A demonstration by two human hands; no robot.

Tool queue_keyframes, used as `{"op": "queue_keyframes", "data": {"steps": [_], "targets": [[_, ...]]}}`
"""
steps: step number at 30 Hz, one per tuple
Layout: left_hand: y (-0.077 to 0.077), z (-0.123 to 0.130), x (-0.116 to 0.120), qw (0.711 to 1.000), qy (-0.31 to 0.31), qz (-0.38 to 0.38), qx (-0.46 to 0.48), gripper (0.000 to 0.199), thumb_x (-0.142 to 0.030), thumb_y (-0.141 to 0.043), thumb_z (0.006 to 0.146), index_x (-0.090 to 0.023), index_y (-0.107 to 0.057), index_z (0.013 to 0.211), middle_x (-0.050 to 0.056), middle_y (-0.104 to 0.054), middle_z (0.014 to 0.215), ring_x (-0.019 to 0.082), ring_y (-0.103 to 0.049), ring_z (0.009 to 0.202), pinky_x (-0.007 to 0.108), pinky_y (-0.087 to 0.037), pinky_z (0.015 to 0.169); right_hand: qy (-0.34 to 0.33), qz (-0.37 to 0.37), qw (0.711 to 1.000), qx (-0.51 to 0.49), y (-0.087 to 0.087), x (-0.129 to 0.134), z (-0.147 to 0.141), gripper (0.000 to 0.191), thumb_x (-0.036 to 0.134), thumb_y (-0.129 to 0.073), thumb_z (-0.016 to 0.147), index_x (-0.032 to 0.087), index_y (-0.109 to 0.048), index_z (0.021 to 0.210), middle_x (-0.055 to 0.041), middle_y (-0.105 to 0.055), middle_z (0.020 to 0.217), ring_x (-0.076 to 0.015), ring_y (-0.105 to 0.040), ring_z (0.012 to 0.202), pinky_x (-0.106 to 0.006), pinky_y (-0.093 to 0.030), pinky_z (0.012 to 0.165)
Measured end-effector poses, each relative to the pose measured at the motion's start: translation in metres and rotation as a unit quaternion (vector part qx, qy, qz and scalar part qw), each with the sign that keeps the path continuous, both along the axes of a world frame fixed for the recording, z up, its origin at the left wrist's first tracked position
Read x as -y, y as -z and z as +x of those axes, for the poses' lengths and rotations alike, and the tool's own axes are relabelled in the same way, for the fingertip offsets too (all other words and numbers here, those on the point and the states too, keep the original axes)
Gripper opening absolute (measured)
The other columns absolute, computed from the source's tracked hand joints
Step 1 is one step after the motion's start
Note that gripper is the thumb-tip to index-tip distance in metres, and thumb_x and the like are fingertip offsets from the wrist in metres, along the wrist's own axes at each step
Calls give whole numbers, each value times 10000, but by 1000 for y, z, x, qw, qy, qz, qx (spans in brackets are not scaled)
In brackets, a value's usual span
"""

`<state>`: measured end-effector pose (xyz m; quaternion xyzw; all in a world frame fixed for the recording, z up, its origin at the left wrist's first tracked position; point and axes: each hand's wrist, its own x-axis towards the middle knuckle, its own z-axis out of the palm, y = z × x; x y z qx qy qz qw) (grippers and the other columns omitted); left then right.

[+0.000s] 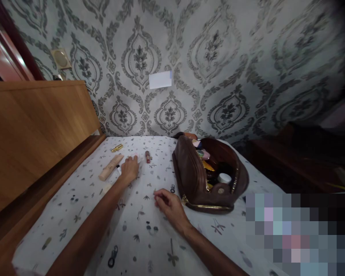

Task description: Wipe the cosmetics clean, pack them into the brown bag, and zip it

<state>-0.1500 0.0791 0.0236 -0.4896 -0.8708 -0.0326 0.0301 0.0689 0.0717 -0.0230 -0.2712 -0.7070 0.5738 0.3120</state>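
My left hand (pixel 130 168) reaches down to the printed white sheet, its fingers bent over a pale thing (pixel 136 157) that they mostly hide. Beside that hand lie a small white item with a dark cap (pixel 119 169) and a longer beige tube or box (pixel 110 167). Farther back rests a gold tube (pixel 117 148), while a small lipstick-like tube (pixel 147 156) is to the right of the hand. My right hand (pixel 169 209) is loosely closed above the sheet, with nothing visible in it. Near it stands an unzipped brown cosmetic bag (pixel 189 168).
Inside the bag are a round white lid (pixel 224 178), a pink-capped item (pixel 203 154) and other things. A wooden board (pixel 40 130) edges the left side. Patterned wallpaper (pixel 169 50) rises behind, bearing a white paper (pixel 160 80). Dark furniture (pixel 276 161) stands to the right.
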Motion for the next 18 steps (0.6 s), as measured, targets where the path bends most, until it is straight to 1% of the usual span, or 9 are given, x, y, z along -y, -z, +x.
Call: {"op": "queue_keyframes", "data": {"steps": [4, 7, 9, 11, 13, 15, 17, 18], "targets": [[-7, -4, 11, 999, 37, -6, 15, 344, -345, -377, 1000, -182, -507, 1274, 162, -622, 1207, 270, -610, 1115, 361, -469, 880, -5, 8, 1000, 6, -3, 1, 1, 212, 354, -549, 818, 176, -658, 858, -16, -625, 689, -157, -583, 627, -261, -426, 571], [-14, -20, 14, 999, 39, -6, 28, 342, -400, -361, 1011, -208, -542, 1227, 117, -684, 1128, 236, -645, 1062, 315, -468, 854, -13, 7, 1000, 2, -1, 0, 1, 212, 363, -558, 814, 178, -650, 855, -9, -606, 664, -156, -562, 596, -264, -421, 556], [-20, -39, 12, 1000, 10, 1, 27, 357, -388, -334, 1019, -196, -543, 1236, 119, -700, 1120, 232, -651, 1062, 302, -468, 844, -14, 7, 1000, 0, 0, 0, 1, 217, 369, -554, 816, 177, -647, 855, -2, -591, 645, -154, -548, 578, -266, -418, 554], [-27, -62, 10, 999, -33, 9, 16, 355, -329, -332, 1017, -170, -529, 1265, 142, -682, 1181, 243, -641, 1095, 307, -469, 850, -14, 15, 1000, 1, 0, -1, 1, 213, 360, -547, 823, 177, -651, 854, 0, -589, 639, -155, -549, 586, -267, -422, 569], [-33, -85, 7, 997, -70, 13, 4, 356, -289, -377, 998, -144, -514, 1293, 167, -635, 1269, 255, -614, 1150, 315, -472, 870, -9, 20, 1000, 3, 0, 0, 1, 200, 345, -547, 825, 180, -656, 852, -1, -597, 648, -155, -553, 602, -265, -426, 584], [-37, -106, 3, 996, -93, 8, -2, 356, -277, -453, 972, -111, -530, 1277, 188, -601, 1305, 268, -582, 1191, 333, -475, 899, -4, 16, 1000, 7, 0, 1, 2, 182, 324, -549, 821, 181, -658, 850, 1, -603, 654, -152, -553, 607, -260, -425, 591], [-38, -123, -2, 994, -113, -8, -5, 362, -308, -491, 970, -84, -549, 1249, 198, -592, 1295, 276, -576, 1182, 379, -486, 914, 1, 9, 1000, 9, 0, 3, 1, 161, 290, -546, 813, 182, -660, 847, 5, -607, 656, -145, -552, 609, -252, -422, 593], [-37, -130, -6, 993, -118, -18, -4, 372, -359, -508, 971, -107, -559, 1240, 163, -600, 1279, 261, -594, 1144, 413, -495, 917, 4, 7, 1000, 10, 1, 4, 1, 152, 267, -543, 807, 183, -664, 844, 7, -609, 658, -141, -555, 613, -246, -420, 595]]}}
